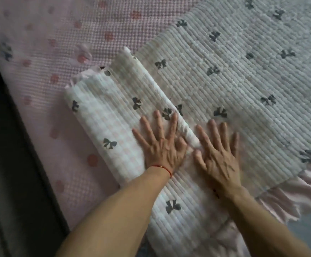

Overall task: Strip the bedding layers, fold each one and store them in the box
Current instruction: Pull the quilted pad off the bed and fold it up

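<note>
- Your two forearms enter from the bottom edge, nearest the camera; both hands lie palm-down on the bedding.
- Blanket [225, 71]: one, white, ribbed, printed with dark bows, with a pink satin ruffle [280, 197] along its near right edge. It lies spread over the right and centre of the bed, its left part folded over into a thick band [102, 115] running diagonally.
- Pink sheet [45, 58]: one, bobbled texture with darker pink spots, lying under the blanket and bare at the left.
- Your left hand [162, 145]: fingers straight and spread, pressing flat on the folded band just beside its edge.
- Your right hand [217, 154]: fingers straight and spread, pressing flat on the single layer just beside the fold edge; holds nothing.
- Red string bracelet [162, 168]: one, on your left wrist.
- Hands are near each other, not touching.
</note>
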A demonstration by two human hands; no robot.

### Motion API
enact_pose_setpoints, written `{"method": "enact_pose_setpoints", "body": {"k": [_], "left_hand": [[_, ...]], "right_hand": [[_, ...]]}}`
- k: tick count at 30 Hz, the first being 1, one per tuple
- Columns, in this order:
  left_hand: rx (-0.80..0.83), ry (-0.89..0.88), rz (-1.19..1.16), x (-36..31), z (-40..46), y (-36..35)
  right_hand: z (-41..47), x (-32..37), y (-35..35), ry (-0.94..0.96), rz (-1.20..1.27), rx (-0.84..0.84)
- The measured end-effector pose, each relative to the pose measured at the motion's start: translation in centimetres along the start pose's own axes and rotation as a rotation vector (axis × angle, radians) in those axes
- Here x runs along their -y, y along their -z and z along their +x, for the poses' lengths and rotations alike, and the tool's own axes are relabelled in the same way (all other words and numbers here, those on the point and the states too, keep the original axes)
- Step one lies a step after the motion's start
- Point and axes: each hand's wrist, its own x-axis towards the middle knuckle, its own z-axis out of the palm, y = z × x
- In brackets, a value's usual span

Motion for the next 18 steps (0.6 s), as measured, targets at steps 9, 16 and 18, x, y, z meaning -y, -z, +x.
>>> {"method": "enact_pose_setpoints", "body": {"k": [9, 16, 18], "left_hand": [[-0.003, -0.025, -0.029, -0.1, 0.9, -0.6], [0.077, -0.008, 0.037, 0.1, 1.3, 0.2], [0.092, 0.003, 0.064, 0.2, 1.4, 0.2]], "right_hand": [[1.3, -1.0, -2.9, -0.051, 0.016, -0.056], [2.2, 0.2, -1.8, -0.111, 0.035, 0.112], [2.1, 0.1, -1.7, -0.106, 0.058, 0.156]]}}
